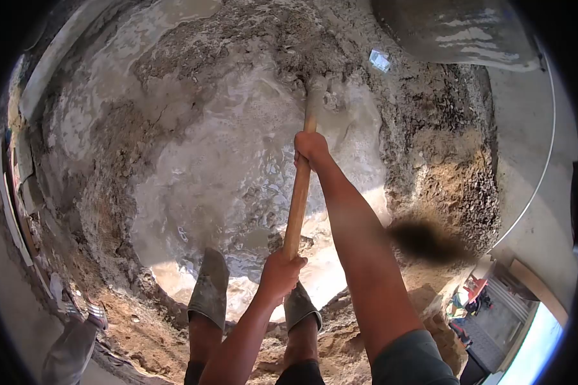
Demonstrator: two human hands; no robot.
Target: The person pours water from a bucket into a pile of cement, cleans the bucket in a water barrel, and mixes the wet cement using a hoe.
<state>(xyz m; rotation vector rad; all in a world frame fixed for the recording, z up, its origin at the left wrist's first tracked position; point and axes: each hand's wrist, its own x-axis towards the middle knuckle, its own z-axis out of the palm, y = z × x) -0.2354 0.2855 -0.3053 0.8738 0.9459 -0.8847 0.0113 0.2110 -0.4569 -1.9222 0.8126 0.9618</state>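
A long wooden tool handle [298,205] slants up and away from me through the middle of the view. Its far end goes into grey wet mud [237,128], which hides the tool's head, so I cannot tell its kind. My right hand [311,147] is wrapped around the upper part of the handle, arm stretched out. Lower down, near my boots, my left hand [280,276] grips the handle's near end. Two mud-coated boots [209,285] are on my feet at the edge of the wet mix.
Dark gravel and sandy soil [459,167] bank up on the right. A grey mud-streaked container [459,32] stands at the upper right, with a small pale packet [379,60] nearby. Another person's leg [70,350] shows at lower left. A thin pale hose or cable [549,144] curves along the right.
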